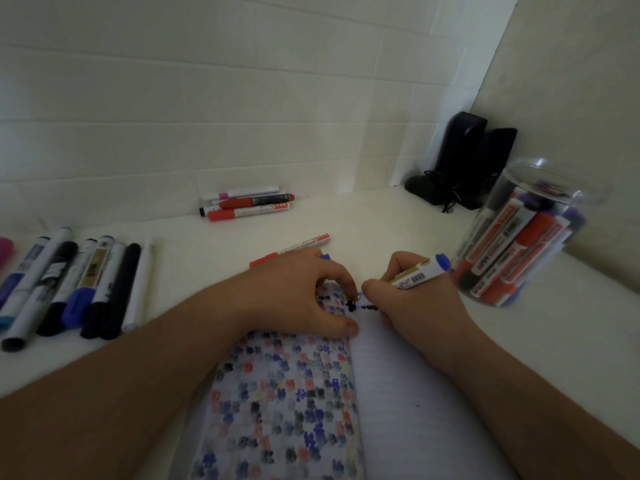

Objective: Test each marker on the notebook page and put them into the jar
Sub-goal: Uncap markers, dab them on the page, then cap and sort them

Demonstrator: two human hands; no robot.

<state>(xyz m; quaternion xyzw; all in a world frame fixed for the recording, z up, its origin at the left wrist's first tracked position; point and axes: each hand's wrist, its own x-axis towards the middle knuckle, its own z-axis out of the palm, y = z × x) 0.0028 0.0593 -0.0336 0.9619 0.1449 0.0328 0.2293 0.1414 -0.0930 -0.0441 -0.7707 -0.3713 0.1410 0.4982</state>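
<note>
Two bare forearms are seen reaching forward from the bottom corners, converging toward the middle. The left hand (298, 292) is laid palm down with its fingers (348, 284) curled downward at the tips and its thumb stretched out toward the right hand. The right hand (412, 299) is closed in a writing grip, its fingers wrapped around a marker (420, 271) that is pinched against the thumb, and the two hands are held just beside each other, thumbs nearly touching.
</note>
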